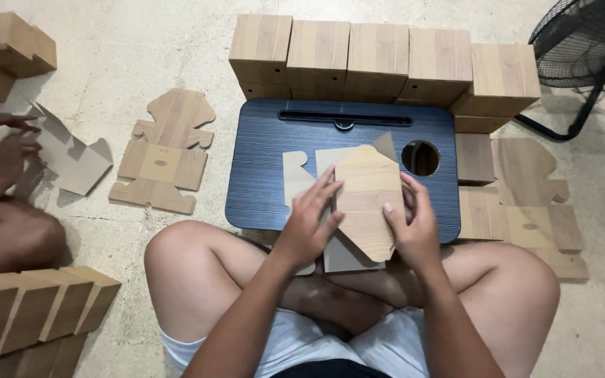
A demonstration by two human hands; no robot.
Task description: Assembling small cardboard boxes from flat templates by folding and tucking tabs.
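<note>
Centre of frame: left hand (309,220) and right hand (413,224) clasp a flat wood-grain cardboard box blank (367,199), partly folded, from both sides above the dark blue lap desk (260,168).

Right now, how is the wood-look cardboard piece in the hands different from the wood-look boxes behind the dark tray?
The wood-look cardboard piece is partly folded with grey inside showing; the wood-look boxes are finished, closed blocks. The piece is held by both hands; the boxes stand in a row on the floor. Both share the wood-grain print.
</note>
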